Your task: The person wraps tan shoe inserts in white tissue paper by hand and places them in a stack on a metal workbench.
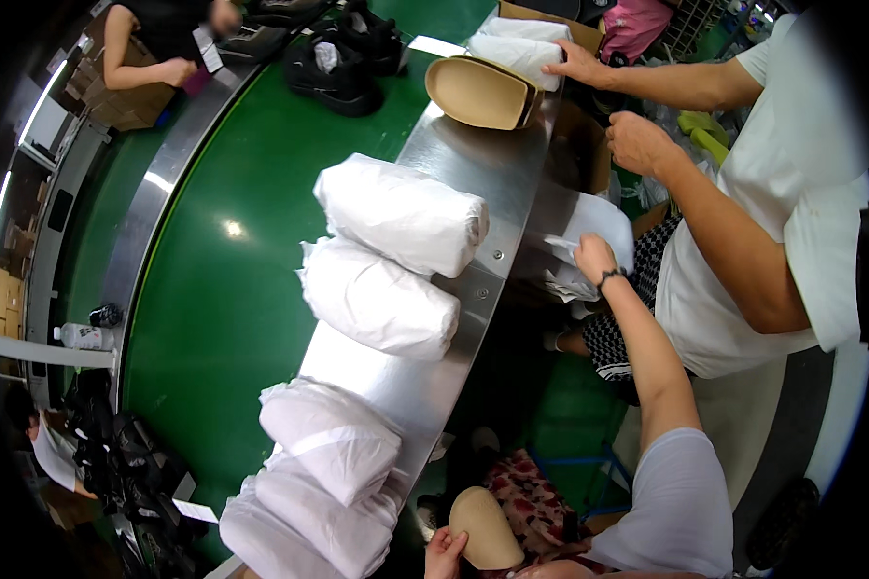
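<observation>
My left hand (pixel 442 555) grips the edge of a tan, rounded board piece (pixel 485 529) at the bottom, held over a red-patterned cloth. My right hand (pixel 597 257) reaches out past the metal ledge, a dark bracelet on its wrist. Its fingers are closed on a white paper sheet (pixel 601 217). On the ledge to the left lie several white paper-wrapped bundles (pixel 401 214), some overlapping at the near end. What the bundles contain is hidden.
The steel ledge (pixel 362 372) borders a green conveyor belt (pixel 227 289). A stack of tan boards (pixel 478 92) sits at its far end. Across from me, a co-worker's hand (pixel 579 66) touches a white bundle; their other hand (pixel 637 143) hangs nearby. Black shoes (pixel 333 72) stand on the belt.
</observation>
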